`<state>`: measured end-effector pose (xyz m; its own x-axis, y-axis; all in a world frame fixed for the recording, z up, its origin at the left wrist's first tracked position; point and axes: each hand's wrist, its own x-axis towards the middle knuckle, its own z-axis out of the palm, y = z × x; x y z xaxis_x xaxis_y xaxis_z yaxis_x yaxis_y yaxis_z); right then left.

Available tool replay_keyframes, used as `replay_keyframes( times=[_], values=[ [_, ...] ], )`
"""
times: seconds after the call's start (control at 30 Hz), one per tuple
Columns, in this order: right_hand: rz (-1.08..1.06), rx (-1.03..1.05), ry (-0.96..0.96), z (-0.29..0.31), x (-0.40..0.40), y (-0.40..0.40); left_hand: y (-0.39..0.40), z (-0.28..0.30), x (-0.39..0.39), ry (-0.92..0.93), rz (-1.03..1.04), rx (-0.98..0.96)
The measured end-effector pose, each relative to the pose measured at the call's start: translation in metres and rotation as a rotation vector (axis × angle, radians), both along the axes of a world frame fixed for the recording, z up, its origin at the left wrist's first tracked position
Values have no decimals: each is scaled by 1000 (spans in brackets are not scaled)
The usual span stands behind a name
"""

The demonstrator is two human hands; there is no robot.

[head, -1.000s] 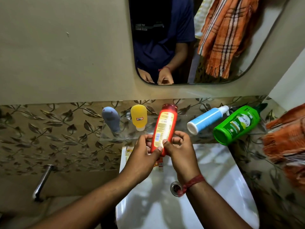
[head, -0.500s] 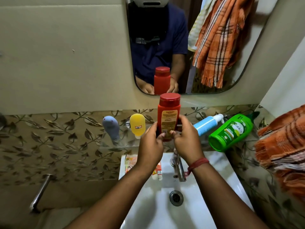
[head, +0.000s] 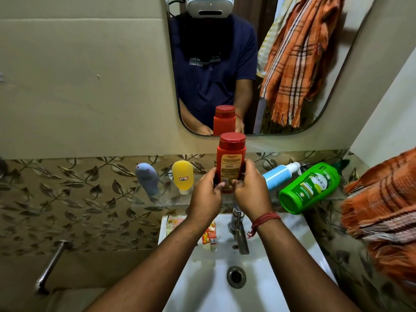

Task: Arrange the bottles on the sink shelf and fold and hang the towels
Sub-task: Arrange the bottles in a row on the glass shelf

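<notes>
Red bottle upright over glass shelf, cap up, clamped at lower body by left hand and right hand — fingers curled round both sides. Grey tube and yellow tube stand left of it. Blue-white pump bottle and green bottle lie tipped on right. Orange towel bunched at far right edge. White sink and tap below hands.

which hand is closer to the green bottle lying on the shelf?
Right. The right hand grips the red bottle just left of the green bottle, not touching it. The left hand is on the red bottle's far side, further from the green one.
</notes>
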<state>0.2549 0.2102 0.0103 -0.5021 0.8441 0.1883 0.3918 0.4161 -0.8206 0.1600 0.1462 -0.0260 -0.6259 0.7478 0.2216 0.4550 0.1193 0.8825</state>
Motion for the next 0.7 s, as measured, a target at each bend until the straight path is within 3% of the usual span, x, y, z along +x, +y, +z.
replay_keyframes(
  times=[0.17,0.27,0.37,0.47,0.53,0.63,0.7],
  values=[
    [-6,60,12,1,7,-1,-4,-2,-1,-69,-8,18],
    [-72,173,67,6,25,-1,-23,-8,8,-118,108,85],
    [-111,325,35,9,52,14,-43,-17,30,58,181,139],
    [-169,467,-218,16,73,45,-42,-9,52,246,-67,123],
    [-198,441,-431,23,79,64,-28,5,64,337,-206,69],
    [-186,401,-690,31,78,77,4,25,76,505,-269,-54],
    [-171,409,-760,31,76,80,24,34,78,665,-274,-186]
  ],
)
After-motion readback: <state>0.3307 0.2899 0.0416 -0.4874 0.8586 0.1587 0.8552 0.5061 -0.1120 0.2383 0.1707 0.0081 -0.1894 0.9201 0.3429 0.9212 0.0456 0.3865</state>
